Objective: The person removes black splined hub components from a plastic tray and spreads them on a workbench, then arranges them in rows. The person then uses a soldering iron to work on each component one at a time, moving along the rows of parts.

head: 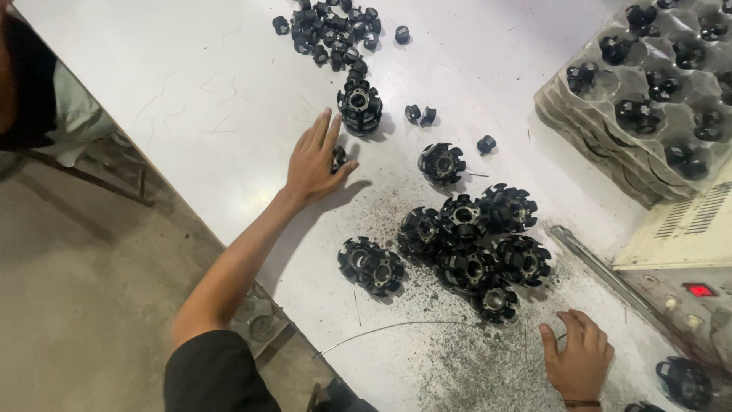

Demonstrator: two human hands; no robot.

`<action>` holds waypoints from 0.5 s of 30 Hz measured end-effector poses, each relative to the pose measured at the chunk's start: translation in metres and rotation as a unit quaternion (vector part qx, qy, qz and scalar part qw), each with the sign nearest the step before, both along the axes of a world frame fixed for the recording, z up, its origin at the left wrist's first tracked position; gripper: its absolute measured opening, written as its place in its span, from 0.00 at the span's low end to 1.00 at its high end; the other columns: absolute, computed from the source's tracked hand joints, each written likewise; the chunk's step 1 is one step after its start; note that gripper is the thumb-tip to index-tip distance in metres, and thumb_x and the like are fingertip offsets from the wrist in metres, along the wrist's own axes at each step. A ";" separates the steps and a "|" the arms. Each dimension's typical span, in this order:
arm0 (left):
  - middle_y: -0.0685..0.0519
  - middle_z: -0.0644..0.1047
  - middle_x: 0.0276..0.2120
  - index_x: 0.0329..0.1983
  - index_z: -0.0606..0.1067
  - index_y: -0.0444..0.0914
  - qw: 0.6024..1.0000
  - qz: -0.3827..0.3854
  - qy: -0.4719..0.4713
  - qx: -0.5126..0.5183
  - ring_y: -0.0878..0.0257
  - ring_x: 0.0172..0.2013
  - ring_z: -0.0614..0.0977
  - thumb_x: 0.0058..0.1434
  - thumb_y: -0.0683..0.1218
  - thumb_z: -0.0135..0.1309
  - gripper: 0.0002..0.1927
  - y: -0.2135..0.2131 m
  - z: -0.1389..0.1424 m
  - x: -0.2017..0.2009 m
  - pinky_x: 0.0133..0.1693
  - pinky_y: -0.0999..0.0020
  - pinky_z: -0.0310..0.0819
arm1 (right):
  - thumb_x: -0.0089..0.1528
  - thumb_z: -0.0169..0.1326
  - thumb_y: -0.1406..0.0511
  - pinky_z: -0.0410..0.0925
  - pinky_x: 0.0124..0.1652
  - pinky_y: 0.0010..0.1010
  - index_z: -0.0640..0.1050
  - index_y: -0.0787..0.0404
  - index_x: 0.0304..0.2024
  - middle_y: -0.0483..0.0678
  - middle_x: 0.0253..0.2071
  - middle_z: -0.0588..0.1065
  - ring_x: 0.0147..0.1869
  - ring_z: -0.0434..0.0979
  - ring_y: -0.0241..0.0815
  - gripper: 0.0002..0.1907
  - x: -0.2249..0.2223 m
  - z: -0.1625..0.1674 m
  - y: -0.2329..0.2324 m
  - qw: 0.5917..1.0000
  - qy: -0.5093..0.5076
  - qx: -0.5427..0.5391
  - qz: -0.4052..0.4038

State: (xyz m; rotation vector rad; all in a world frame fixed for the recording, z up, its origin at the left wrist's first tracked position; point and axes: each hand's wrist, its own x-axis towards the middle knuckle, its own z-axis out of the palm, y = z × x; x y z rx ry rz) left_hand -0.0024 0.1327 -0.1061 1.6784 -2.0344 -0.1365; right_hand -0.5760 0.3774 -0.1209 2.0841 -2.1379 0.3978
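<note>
My left hand [315,162] lies flat on the white table [191,99], its fingers spread and covering a small black part [338,158]. Just beyond its fingertips stands a stack of black finned rotor parts [360,108]. My right hand [577,358] rests near the table's front edge with its fingers curled and nothing visibly in it. A cluster of several black rotor parts [473,240] lies between the two hands, and a single rotor [441,162] sits apart from it. A thin wire [396,328] curves across the table near my right hand.
Small black caps [332,30] are piled at the far side. Stacked grey moulded trays [648,99] holding black parts stand at the right. A beige machine panel [686,229] with a red indicator [699,290] is at the right edge. Dark metal dust covers the table's near part.
</note>
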 end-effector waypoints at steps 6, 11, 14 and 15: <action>0.34 0.48 0.77 0.74 0.59 0.42 0.987 -0.009 0.163 -0.013 0.36 0.65 0.70 0.62 0.76 0.42 0.47 -0.059 -0.003 -0.027 0.68 0.47 0.65 | 0.66 0.54 0.48 0.60 0.65 0.50 0.77 0.50 0.58 0.45 0.61 0.71 0.67 0.68 0.50 0.23 0.004 0.005 0.001 1.000 0.028 0.006 0.007; 0.40 0.50 0.80 0.73 0.63 0.50 0.964 -0.150 0.197 0.096 0.35 0.72 0.60 0.65 0.70 0.38 0.37 -0.040 0.003 -0.046 0.63 0.35 0.53 | 0.66 0.54 0.49 0.61 0.60 0.47 0.77 0.50 0.58 0.45 0.61 0.72 0.64 0.70 0.50 0.22 0.008 0.006 0.000 1.000 -0.008 -0.016 0.009; 0.39 0.72 0.59 0.83 0.54 0.56 0.943 -0.080 0.233 0.224 0.39 0.60 0.74 0.70 0.70 0.29 0.40 -0.035 0.010 -0.030 0.69 0.46 0.63 | 0.66 0.55 0.49 0.62 0.61 0.48 0.77 0.50 0.58 0.45 0.60 0.72 0.64 0.70 0.50 0.23 0.003 0.002 0.002 1.000 0.005 -0.013 0.009; 0.43 0.65 0.65 0.81 0.54 0.56 0.979 -0.062 0.111 0.159 0.41 0.66 0.66 0.70 0.70 0.30 0.38 -0.037 0.010 -0.021 0.70 0.45 0.56 | 0.65 0.55 0.49 0.62 0.63 0.49 0.77 0.49 0.58 0.45 0.60 0.72 0.64 0.70 0.50 0.23 -0.001 -0.001 0.003 1.000 0.010 -0.010 0.005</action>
